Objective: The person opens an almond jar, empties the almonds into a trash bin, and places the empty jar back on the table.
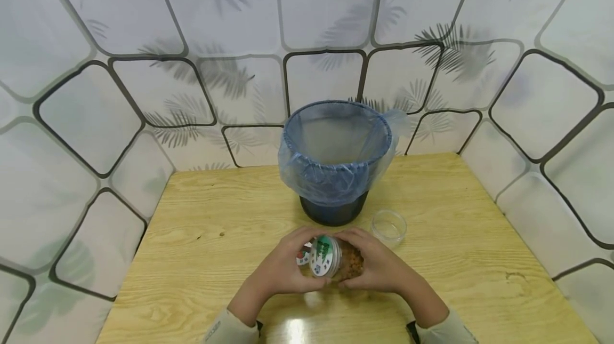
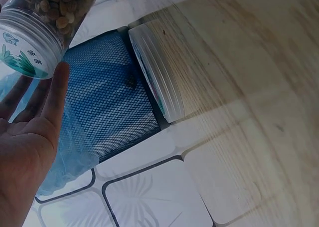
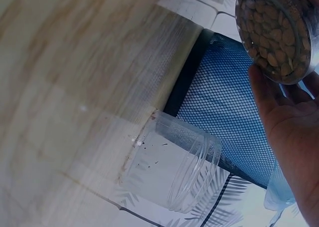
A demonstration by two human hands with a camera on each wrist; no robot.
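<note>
A clear plastic jar of brown almond-like nuts (image 1: 351, 263) is held tilted on its side above the table, its screw lid (image 1: 325, 256) with a white and green label facing left. My left hand (image 1: 286, 264) holds the lid end, thumb below and fingers above. Around the jar's body my right hand (image 1: 376, 265) grips the other end; the nuts show through the jar's bottom (image 3: 273, 37) in the right wrist view. Another lid (image 2: 157, 72) lies on the table, partly hidden behind my left hand in the head view.
A mesh bin (image 1: 334, 210) with a blue plastic liner (image 1: 331, 178) stands at the back of the wooden table (image 1: 216, 269). Right of its base is an open, clear jar (image 1: 388, 226) with small dark specks inside. Patterned panels (image 1: 230, 8) enclose the back and sides.
</note>
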